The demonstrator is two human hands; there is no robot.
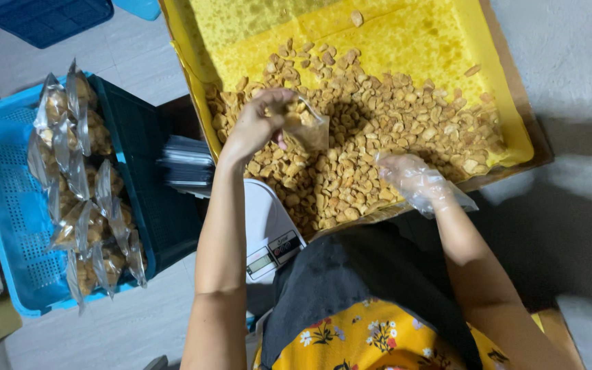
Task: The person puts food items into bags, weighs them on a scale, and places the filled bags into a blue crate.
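My left hand (258, 123) holds a small clear plastic bag (306, 123), partly filled with fried snack pieces, above the heap. My right hand (416, 179), covered by a loose clear plastic glove, rests on the near edge of the heap of golden snack pieces (378, 130). The pieces lie on yellow paper lining a large shallow tray (508, 116). A white digital scale (268, 233) sits below the tray, between my arms.
A blue plastic basket (8, 205) at the left holds several filled clear bags (80, 185). A stack of flat bags (186, 164) lies beside the tray. Another dark blue crate (42, 20) stands at the top left on the pale tiled floor.
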